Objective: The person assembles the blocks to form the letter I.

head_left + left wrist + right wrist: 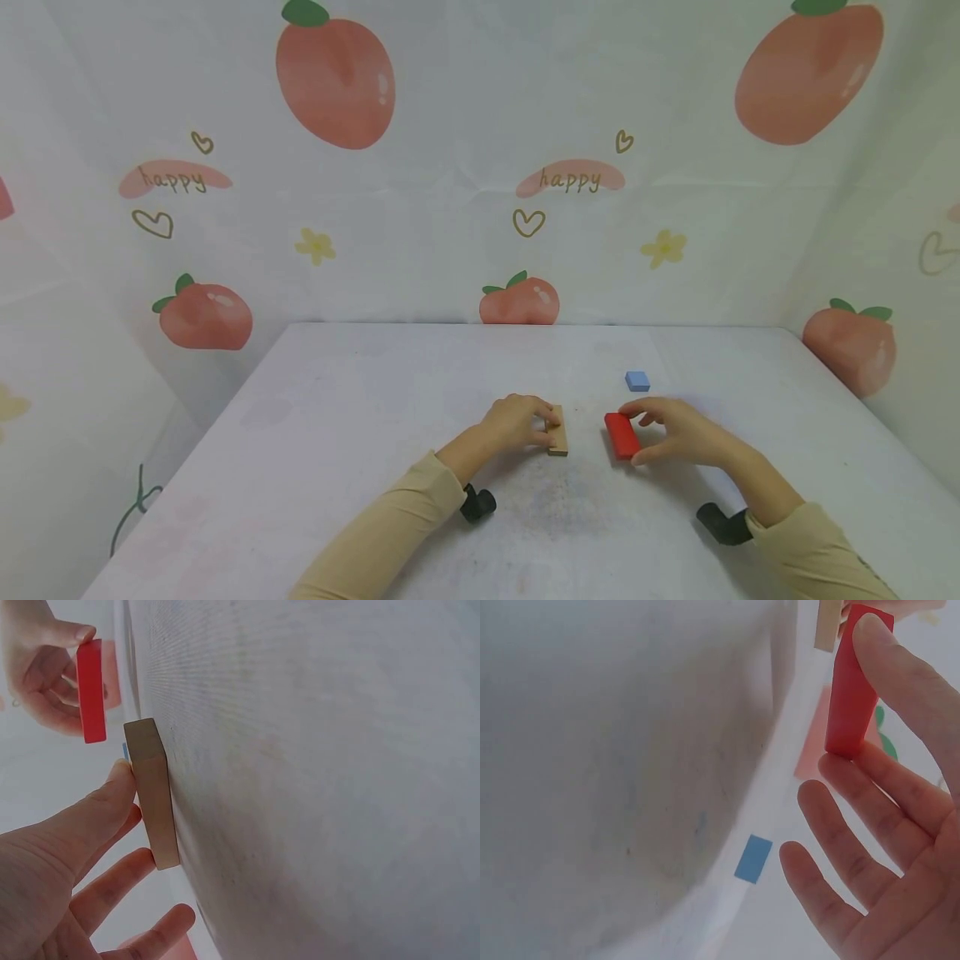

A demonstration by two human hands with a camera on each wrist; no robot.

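A plain wooden block (558, 443) lies lengthwise near the middle of the white table. My left hand (513, 421) pinches it between thumb and fingers, as the left wrist view shows up close, with the other fingers (166, 930) spread apart. To its right, my right hand (678, 431) holds a red block (622, 436) by its two ends, thumb at the near end and fingertips at the far one. In the right wrist view the remaining fingers (821, 892) stay extended. Whether the red block touches the table I cannot tell.
A small blue block (637, 382) sits behind the red block, towards the back of the table (337, 417). Dark wrist-camera mounts (477, 504) hang beneath both forearms. A white curtain (435, 100) printed with peaches stands behind the table.
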